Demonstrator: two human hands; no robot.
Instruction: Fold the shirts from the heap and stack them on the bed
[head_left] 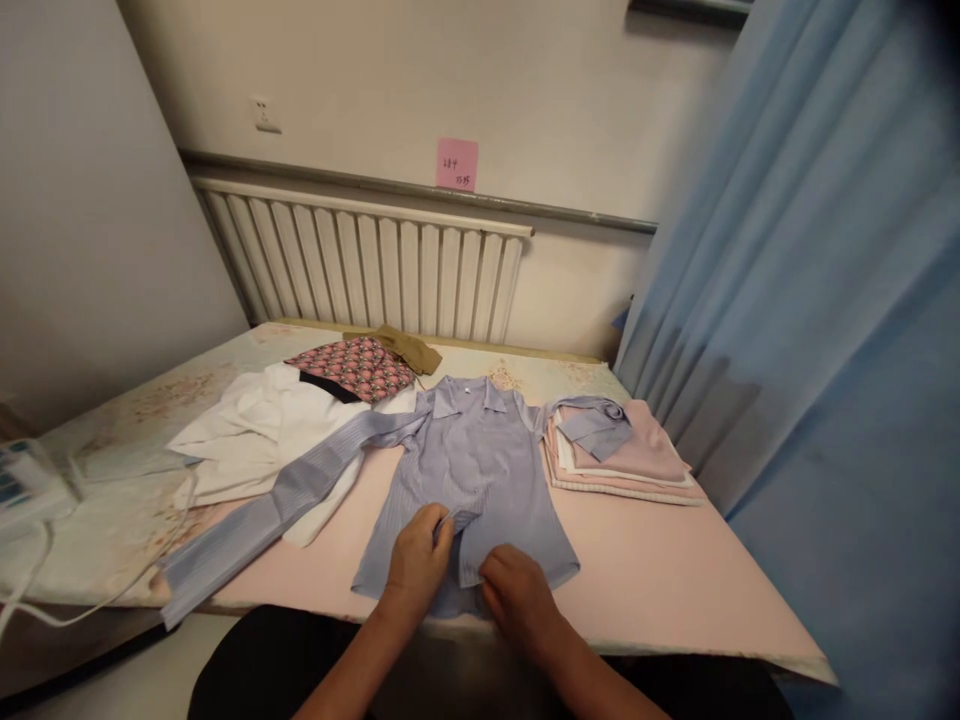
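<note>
A blue-grey ribbed shirt [480,450] with a collar lies spread on the table, its collar toward the wall. One long sleeve stretches out to the left and hangs past the front edge; the other is bunched on the folded stack at right. My left hand [420,555] pinches one front edge of the shirt near the hem and lifts it slightly. With closed fingers, my right hand [517,595] grips the other front edge at its lower corner. Between the two hands the front parts a little. My fingertips are partly hidden.
Folded pink and white clothes [637,455] are stacked at right. Piled at left are white garments [255,425], a red patterned cloth [360,368] and a brown cloth [409,348]. A white cable [97,615] crosses the left corner. A blue curtain [810,300] hangs beside the table [697,590].
</note>
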